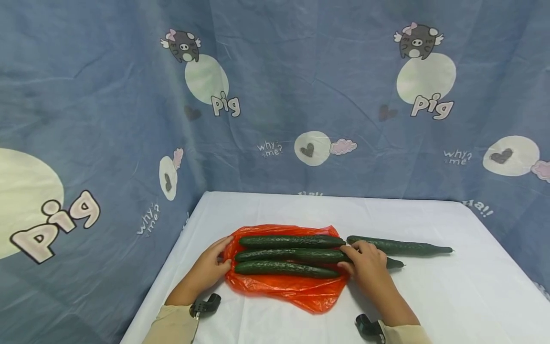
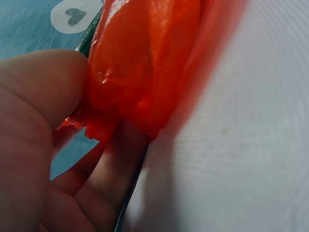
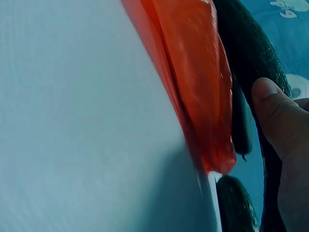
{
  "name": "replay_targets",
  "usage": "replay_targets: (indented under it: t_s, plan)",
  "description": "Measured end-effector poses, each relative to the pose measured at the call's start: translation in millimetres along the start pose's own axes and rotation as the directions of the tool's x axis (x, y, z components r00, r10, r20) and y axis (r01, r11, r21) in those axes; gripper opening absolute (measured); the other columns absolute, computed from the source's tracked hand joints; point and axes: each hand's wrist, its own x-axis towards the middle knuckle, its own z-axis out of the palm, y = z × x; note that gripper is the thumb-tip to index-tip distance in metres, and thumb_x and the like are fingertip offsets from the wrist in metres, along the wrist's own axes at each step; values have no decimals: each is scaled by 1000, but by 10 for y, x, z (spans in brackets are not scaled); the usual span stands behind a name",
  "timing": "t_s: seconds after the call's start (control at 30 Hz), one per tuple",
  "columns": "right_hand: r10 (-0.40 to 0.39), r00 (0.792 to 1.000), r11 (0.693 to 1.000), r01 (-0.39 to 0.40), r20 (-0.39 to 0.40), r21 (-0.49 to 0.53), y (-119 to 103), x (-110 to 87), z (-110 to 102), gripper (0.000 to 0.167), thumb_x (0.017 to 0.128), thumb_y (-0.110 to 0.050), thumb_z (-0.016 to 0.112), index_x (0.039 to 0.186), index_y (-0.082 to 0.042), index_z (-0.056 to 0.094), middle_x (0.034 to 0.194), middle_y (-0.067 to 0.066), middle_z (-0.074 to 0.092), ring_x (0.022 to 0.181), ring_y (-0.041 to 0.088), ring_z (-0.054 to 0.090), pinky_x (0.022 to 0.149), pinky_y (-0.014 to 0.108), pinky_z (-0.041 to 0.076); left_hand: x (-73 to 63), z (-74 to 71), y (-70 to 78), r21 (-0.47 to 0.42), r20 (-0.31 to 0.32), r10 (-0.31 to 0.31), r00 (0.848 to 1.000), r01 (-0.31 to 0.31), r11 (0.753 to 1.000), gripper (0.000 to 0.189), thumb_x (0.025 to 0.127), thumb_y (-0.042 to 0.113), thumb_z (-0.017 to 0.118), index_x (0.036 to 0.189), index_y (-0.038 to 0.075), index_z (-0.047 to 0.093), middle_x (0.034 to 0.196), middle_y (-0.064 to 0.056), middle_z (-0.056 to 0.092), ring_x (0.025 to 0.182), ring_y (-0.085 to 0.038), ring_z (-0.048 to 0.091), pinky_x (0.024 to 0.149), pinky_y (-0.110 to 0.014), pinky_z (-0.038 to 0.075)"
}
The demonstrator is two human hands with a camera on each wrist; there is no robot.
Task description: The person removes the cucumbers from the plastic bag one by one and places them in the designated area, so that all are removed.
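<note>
Three long dark green cucumbers lie side by side on a red plastic bag (image 1: 315, 301) in the head view: a far one (image 1: 292, 241), a middle one (image 1: 288, 255) and a near one (image 1: 283, 269). My left hand (image 1: 210, 267) pinches the bag's left edge; the left wrist view shows red plastic (image 2: 140, 63) between thumb and fingers. My right hand (image 1: 369, 267) grips the middle cucumber, whose tip sticks out beyond the hand. In the right wrist view my thumb lies along that cucumber (image 3: 248, 48). Beyond the right hand, a fourth cucumber (image 1: 412, 248) lies off the bag.
A white cloth (image 1: 447, 296) covers the table. Blue curtains (image 1: 343, 95) with pig prints hang behind it and on the left. A black wrist camera (image 1: 208, 304) sits at the left cuff, another (image 1: 367, 327) at the right cuff.
</note>
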Motion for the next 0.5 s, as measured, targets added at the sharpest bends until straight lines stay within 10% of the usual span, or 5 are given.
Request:
replay_targets:
  t_s: [0.5]
  plan:
    - [50, 999, 998, -50, 11, -23, 274, -77, -130, 46, 84, -32, 85, 127, -19, 73, 114, 15, 63, 108, 39, 57, 92, 66, 38, -2, 3, 18, 0, -1, 7, 1000, -7, 1000, 72, 93, 0, 65, 161, 11, 43, 164, -13, 43, 127, -28, 58, 91, -29, 55]
